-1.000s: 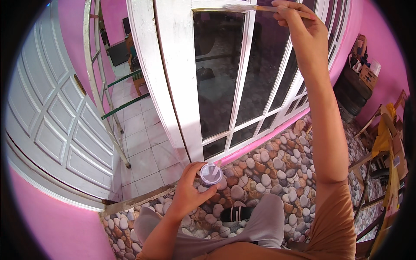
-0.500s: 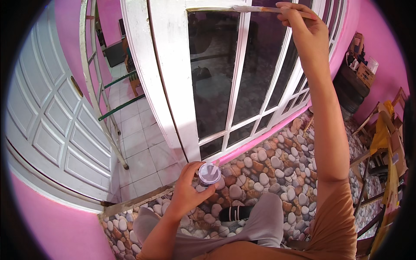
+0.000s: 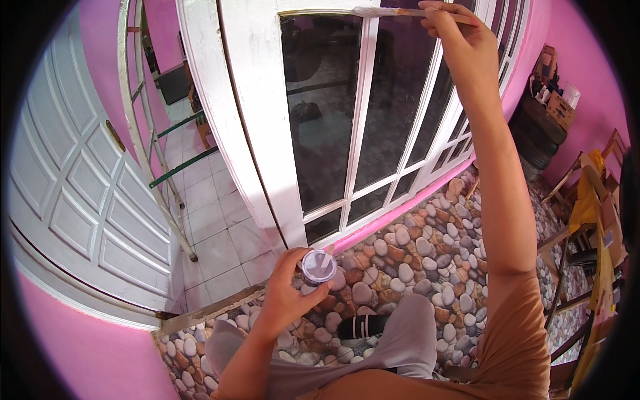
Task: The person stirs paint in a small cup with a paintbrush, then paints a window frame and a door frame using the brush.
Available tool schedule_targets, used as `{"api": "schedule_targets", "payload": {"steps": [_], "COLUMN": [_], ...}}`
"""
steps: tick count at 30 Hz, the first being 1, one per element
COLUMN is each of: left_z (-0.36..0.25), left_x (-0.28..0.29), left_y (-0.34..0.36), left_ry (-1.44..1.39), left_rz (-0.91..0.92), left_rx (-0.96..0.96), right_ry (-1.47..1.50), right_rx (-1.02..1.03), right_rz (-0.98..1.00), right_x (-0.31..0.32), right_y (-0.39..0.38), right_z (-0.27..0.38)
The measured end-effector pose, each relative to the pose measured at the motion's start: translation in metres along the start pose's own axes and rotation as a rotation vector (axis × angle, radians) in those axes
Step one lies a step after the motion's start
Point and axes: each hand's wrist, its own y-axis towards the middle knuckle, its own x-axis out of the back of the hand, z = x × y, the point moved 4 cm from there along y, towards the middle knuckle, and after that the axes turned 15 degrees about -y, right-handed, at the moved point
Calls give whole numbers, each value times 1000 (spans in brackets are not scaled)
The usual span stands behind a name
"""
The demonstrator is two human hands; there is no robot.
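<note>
My right hand [image 3: 460, 33] is raised high, its fingers closed on the handle of a paintbrush [image 3: 393, 12]. The pale bristles point left and lie at the top bar of the white window frame [image 3: 327, 11], just above the dark glass [image 3: 323, 100]. Low in front of me, my left hand [image 3: 290, 287] is wrapped round a small cup [image 3: 319, 267] seen from above. Whitish paint shows inside its round rim. The brush's contact with the bar looks close, but its tip blends into the white wood.
A panelled white door [image 3: 80, 180] stands on the left, beside a ladder [image 3: 143, 133] with green rungs on white tiles [image 3: 223, 207]. Pebble-patterned flooring [image 3: 400, 260] lies under me. At the right are a cardboard box [image 3: 560, 110], a dark stack [image 3: 537, 137] and yellow cloth [image 3: 587, 193].
The whole view has shifted slightly, so the window sits a little further left. The brush stays near the top bar with almost no movement along it. Both hands keep their grips.
</note>
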Motion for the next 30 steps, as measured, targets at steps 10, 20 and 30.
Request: {"api": "schedule_targets", "payload": {"steps": [10,20,30], "left_z": [3,1,4], "left_x": [-1,-2,2], "left_y": [1,2,-1], "left_ry": [13,8,18], "left_rz": [20,21,0], "left_rx": [-20,2,-37], "right_ry": [51,-24,94], "right_rx": [30,-5,-22], "right_rz": [49,42,66], "right_x": [-14,-2,-8], "right_y": [-6,-5,-11], "right_z": [18,15,44]}}
